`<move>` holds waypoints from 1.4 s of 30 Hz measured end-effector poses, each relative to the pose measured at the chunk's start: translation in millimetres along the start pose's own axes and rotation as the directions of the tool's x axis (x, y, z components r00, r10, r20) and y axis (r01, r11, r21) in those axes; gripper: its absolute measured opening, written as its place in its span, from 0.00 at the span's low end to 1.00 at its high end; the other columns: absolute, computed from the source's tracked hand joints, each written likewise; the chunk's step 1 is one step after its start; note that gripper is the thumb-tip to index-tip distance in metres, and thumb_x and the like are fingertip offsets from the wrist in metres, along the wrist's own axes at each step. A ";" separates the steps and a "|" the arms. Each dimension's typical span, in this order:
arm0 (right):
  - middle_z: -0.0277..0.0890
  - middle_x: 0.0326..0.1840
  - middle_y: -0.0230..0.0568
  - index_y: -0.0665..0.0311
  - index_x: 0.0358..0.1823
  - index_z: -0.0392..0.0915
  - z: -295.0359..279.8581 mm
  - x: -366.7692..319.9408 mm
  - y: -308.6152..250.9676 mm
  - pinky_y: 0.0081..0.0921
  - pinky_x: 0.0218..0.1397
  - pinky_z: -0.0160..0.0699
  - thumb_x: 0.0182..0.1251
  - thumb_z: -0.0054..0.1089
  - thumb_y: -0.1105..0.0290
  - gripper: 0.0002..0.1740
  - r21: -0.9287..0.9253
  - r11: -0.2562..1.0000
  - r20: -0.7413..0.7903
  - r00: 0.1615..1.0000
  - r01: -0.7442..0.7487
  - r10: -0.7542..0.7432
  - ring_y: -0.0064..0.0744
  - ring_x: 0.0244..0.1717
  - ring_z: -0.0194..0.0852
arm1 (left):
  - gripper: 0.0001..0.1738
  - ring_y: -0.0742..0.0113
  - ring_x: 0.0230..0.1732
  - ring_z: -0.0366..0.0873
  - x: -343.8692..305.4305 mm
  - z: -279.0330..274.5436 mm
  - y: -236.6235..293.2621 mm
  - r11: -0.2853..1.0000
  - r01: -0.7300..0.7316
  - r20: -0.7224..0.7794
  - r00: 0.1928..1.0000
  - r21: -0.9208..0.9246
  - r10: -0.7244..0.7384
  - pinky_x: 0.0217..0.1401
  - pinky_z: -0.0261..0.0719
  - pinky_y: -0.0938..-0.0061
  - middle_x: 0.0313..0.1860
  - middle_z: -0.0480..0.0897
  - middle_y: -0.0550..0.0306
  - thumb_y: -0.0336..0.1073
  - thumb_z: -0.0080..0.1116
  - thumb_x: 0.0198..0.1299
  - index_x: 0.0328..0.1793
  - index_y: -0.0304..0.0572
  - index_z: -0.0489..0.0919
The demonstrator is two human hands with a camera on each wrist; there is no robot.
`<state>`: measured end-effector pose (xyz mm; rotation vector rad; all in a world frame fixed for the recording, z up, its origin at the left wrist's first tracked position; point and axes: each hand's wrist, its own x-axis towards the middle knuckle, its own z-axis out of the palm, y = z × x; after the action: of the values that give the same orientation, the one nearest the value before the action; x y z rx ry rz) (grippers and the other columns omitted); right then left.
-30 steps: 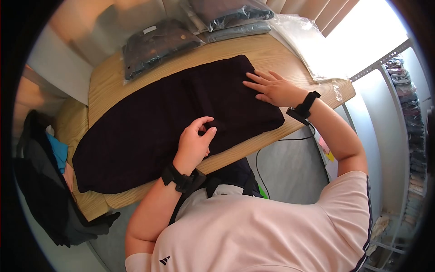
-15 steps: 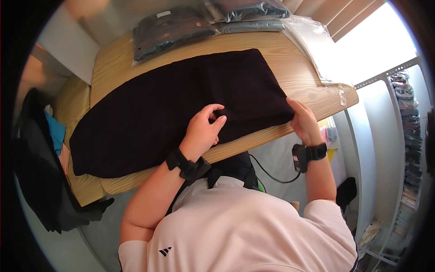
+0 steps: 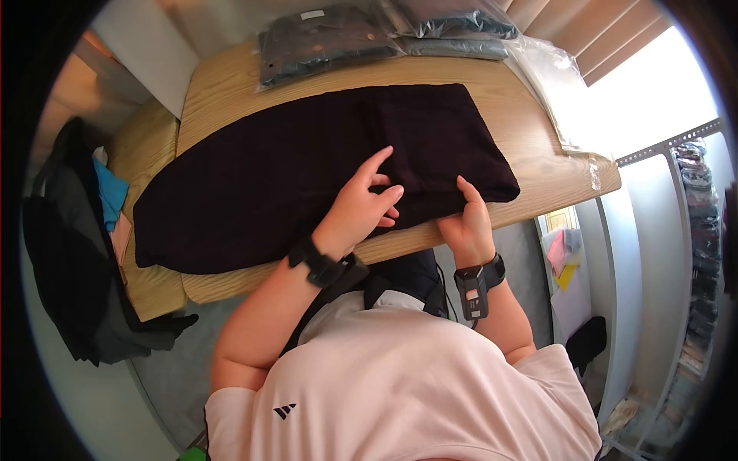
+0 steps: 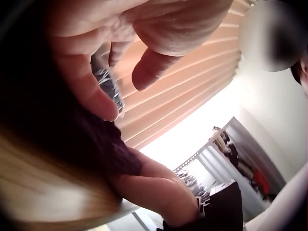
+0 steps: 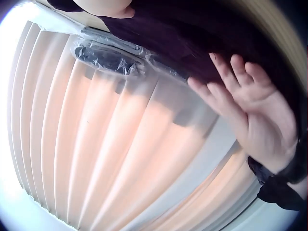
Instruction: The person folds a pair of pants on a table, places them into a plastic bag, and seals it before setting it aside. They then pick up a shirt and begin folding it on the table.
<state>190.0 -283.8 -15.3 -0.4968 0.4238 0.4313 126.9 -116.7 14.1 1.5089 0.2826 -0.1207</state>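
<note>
A folded dark purple-black garment (image 3: 292,169) lies long and flat across the wooden table (image 3: 538,123) in the head view. Its kind does not show. At its near edge, right of the middle, my right hand (image 3: 467,229) grips the cloth, thumb on top and fingers partly hidden below. The left wrist view shows this hand (image 4: 159,187) against the bunched purple edge. My left hand (image 3: 360,203) is over the garment's near side, index finger stretched out, other fingers loosely bent. In the right wrist view the left hand (image 5: 260,106) has its palm showing and holds nothing.
Clear plastic bags of folded clothes (image 3: 327,46) stand along the back of the table, with empty-looking clear bags (image 3: 550,84) at the right. Dark clothing (image 3: 73,253) hangs off the left side. A metal rack with stacked packets (image 3: 698,230) stands at right.
My right hand has moved from the garment's right end to its near corner, then left along the near edge. My left hand stays over the cloth, its index finger now straighter.
</note>
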 end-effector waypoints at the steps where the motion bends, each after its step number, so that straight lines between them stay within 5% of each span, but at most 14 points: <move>1: 0.77 0.49 0.43 0.68 0.45 0.74 0.2 0.2 0.4 0.35 0.59 0.72 0.65 0.53 0.72 0.10 -0.007 1.000 0.006 1.000 -0.006 0.006 0.40 0.50 0.75 | 0.21 0.74 0.37 0.77 -9.7 -3.6 1.9 0.990 -0.077 -0.044 0.996 -0.121 0.072 0.37 0.80 0.81 0.50 0.73 0.53 0.33 0.55 0.62 0.62 0.43 0.72; 3: 0.76 0.50 0.43 0.70 0.47 0.73 -2.6 1.3 3.3 0.36 0.62 0.70 0.63 0.54 0.75 0.12 0.014 0.999 0.014 0.999 0.041 -0.041 0.41 0.52 0.74 | 0.22 0.68 0.44 0.76 -38.5 -23.5 9.6 0.950 -0.261 -0.020 0.963 0.173 0.268 0.45 0.78 0.76 0.55 0.72 0.51 0.32 0.55 0.60 0.62 0.42 0.72; 6: 0.77 0.46 0.41 0.69 0.42 0.75 -13.0 4.8 8.3 0.32 0.58 0.72 0.61 0.54 0.77 0.09 -0.213 0.972 0.003 0.994 0.104 -0.106 0.39 0.49 0.75 | 0.24 0.52 0.62 0.70 -77.4 -58.2 7.0 0.325 -0.393 0.242 0.876 0.860 0.417 0.62 0.70 0.62 0.67 0.67 0.51 0.29 0.55 0.57 0.62 0.41 0.72; 13: 0.77 0.38 0.35 0.72 0.40 0.75 1.9 -0.9 32.7 0.23 0.43 0.76 0.59 0.55 0.81 0.08 -0.364 0.796 0.073 0.867 0.483 -0.492 0.29 0.37 0.76 | 0.30 0.47 0.75 0.48 -90.3 -77.9 -17.4 0.384 -0.271 0.196 0.955 0.883 0.224 0.72 0.53 0.52 0.73 0.58 0.50 0.33 0.55 0.58 0.69 0.39 0.64; 15: 0.77 0.40 0.40 0.74 0.45 0.73 21.0 -20.1 33.5 0.23 0.45 0.75 0.57 0.56 0.81 0.12 -0.711 0.377 0.345 0.761 0.594 -0.549 0.31 0.38 0.75 | 0.32 0.47 0.76 0.46 -91.2 -78.5 -19.7 0.383 -0.280 0.208 0.953 0.880 0.219 0.72 0.52 0.48 0.74 0.57 0.50 0.34 0.55 0.58 0.70 0.40 0.63; 16: 0.77 0.40 0.40 0.74 0.45 0.73 27.3 -25.1 35.0 0.23 0.45 0.75 0.57 0.56 0.81 0.12 -0.705 0.384 0.352 0.764 0.596 -0.540 0.31 0.38 0.75 | 0.32 0.47 0.76 0.46 -91.5 -78.8 -20.0 0.378 -0.269 0.196 0.955 0.886 0.221 0.72 0.52 0.48 0.74 0.57 0.50 0.34 0.55 0.58 0.70 0.40 0.63; 18: 0.76 0.47 0.49 0.71 0.53 0.71 38.6 -31.6 38.6 0.27 0.50 0.75 0.52 0.57 0.83 0.23 -0.842 -0.167 0.539 0.797 0.513 -0.271 0.39 0.44 0.76 | 0.34 0.49 0.77 0.44 -91.2 -78.7 -20.7 0.384 -0.273 0.206 0.956 0.882 0.207 0.72 0.50 0.48 0.75 0.54 0.51 0.34 0.55 0.57 0.71 0.42 0.61; 19: 0.73 0.54 0.49 0.64 0.58 0.71 48.2 -33.5 49.0 0.33 0.57 0.71 0.43 0.58 0.86 0.33 -0.591 -0.374 0.805 0.551 0.715 -0.219 0.46 0.55 0.72 | 0.30 0.46 0.73 0.53 -91.5 -78.0 -25.2 0.358 -0.308 0.191 0.925 0.881 0.328 0.70 0.55 0.49 0.70 0.63 0.47 0.36 0.57 0.55 0.65 0.39 0.67; 20: 0.71 0.60 0.45 0.60 0.60 0.70 65.6 -39.6 54.7 0.39 0.65 0.63 0.38 0.60 0.85 0.38 -0.382 -0.469 0.912 0.408 0.797 -0.050 0.45 0.63 0.66 | 0.30 0.46 0.73 0.53 -92.1 -78.2 -23.9 0.353 -0.297 0.179 0.927 0.887 0.329 0.70 0.55 0.49 0.70 0.63 0.47 0.36 0.57 0.55 0.65 0.39 0.67; 23: 0.69 0.62 0.41 0.55 0.60 0.71 72.4 -42.1 89.6 0.43 0.69 0.55 0.43 0.62 0.78 0.36 -0.179 -0.596 0.855 0.424 0.783 0.300 0.40 0.65 0.63 | 0.17 0.45 0.41 0.78 -97.6 -77.3 -34.5 0.403 -0.293 0.143 0.921 0.867 0.363 0.46 0.75 0.56 0.38 0.80 0.43 0.40 0.57 0.56 0.48 0.37 0.76; 25: 0.69 0.63 0.40 0.54 0.61 0.71 64.8 -37.0 110.4 0.45 0.68 0.54 0.49 0.60 0.72 0.32 -0.043 -0.687 0.815 0.423 0.725 0.395 0.39 0.66 0.63 | 0.18 0.46 0.39 0.79 -101.9 -78.6 -26.6 0.487 -0.196 0.114 0.974 0.851 0.194 0.44 0.76 0.56 0.36 0.81 0.43 0.41 0.56 0.57 0.49 0.38 0.76; 27: 0.69 0.62 0.40 0.54 0.61 0.71 66.1 -38.5 112.5 0.46 0.68 0.54 0.49 0.60 0.72 0.32 -0.062 -0.680 0.817 0.429 0.731 0.386 0.39 0.66 0.63 | 0.21 0.46 0.41 0.79 -105.0 -80.8 -20.6 0.576 -0.080 0.102 0.995 0.814 -0.005 0.45 0.76 0.56 0.39 0.81 0.42 0.42 0.56 0.58 0.54 0.38 0.74; 35: 0.69 0.63 0.39 0.54 0.59 0.71 66.7 -34.1 118.3 0.47 0.68 0.55 0.48 0.63 0.71 0.31 -0.098 -0.664 0.832 0.428 0.741 0.354 0.38 0.66 0.63 | 0.26 0.45 0.46 0.78 -110.6 -89.5 -28.5 0.603 -0.267 0.187 0.963 0.752 0.193 0.51 0.75 0.59 0.45 0.80 0.43 0.38 0.58 0.56 0.61 0.39 0.70; 42: 0.66 0.65 0.41 0.52 0.61 0.70 66.7 -37.7 123.3 0.49 0.69 0.53 0.55 0.53 0.74 0.28 0.036 -0.717 0.788 0.422 0.696 0.448 0.41 0.67 0.62 | 0.06 0.63 0.38 0.81 -149.4 -135.5 -9.3 0.802 -0.398 -0.099 0.868 0.446 0.486 0.44 0.78 0.72 0.37 0.84 0.52 0.31 0.58 0.56 0.37 0.38 0.82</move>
<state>117.3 -161.1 11.6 -2.4184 -1.6653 -0.2822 -33.9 3.0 38.6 1.9788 0.0579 0.3847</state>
